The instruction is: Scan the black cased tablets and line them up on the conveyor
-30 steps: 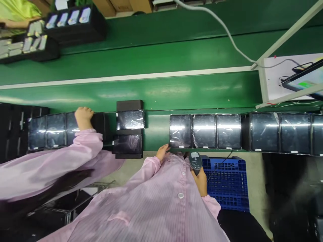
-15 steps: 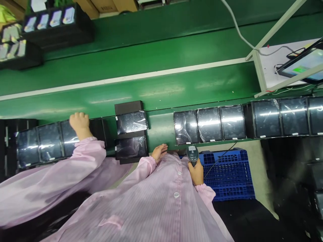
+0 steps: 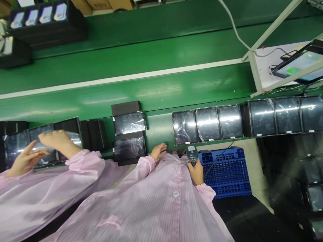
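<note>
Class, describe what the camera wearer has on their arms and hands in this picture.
Both arms wear long, loose pale pink sleeves with fine vertical stripes and gathered elastic cuffs, part of a buttoned coat. The left hand and right hand are bare: no gloves, rings or watch show.

Single head view, looking steeply down own chest, facing green conveyor (image 3: 151,90), close range.

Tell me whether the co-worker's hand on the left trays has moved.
Yes. The co-worker's hand slid left and nearer, away from the stacked black trays.
</note>
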{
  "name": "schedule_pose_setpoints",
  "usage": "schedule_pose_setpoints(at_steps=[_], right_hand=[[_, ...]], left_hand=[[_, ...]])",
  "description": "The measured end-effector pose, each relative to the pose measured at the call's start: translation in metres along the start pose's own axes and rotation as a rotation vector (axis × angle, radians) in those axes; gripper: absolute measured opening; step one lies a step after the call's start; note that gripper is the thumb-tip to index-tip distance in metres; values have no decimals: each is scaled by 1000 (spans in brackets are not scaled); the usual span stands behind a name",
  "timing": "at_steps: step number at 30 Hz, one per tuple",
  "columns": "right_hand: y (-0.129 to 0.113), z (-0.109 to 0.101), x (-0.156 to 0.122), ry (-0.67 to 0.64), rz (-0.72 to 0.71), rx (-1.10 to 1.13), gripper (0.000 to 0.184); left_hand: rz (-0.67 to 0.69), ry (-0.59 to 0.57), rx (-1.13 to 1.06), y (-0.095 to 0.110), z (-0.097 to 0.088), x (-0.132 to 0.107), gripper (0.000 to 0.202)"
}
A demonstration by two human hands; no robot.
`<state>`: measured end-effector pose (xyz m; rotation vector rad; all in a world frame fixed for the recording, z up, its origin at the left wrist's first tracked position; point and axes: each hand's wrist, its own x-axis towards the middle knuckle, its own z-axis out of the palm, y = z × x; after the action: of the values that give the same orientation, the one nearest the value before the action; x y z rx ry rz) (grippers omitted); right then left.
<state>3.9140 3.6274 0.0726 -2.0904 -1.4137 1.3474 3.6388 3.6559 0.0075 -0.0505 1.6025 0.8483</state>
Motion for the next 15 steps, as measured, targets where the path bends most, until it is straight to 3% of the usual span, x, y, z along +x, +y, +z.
schedule_pose_setpoints(at_steps=[6, 9, 12, 15], right_hand=[[-3, -5, -3, 25, -7, 64, 53], [4, -27, 1, 74, 4, 93, 47], [22, -77, 16, 187, 20, 62, 50], [40, -149, 42, 350, 45, -61, 51]], left_hand=[[-1, -9, 27, 2, 10, 3, 23], [36, -32, 65, 3, 27, 12, 21], [138, -36, 136, 5, 54, 25, 31], [297, -1, 233, 7, 83, 36, 40]])
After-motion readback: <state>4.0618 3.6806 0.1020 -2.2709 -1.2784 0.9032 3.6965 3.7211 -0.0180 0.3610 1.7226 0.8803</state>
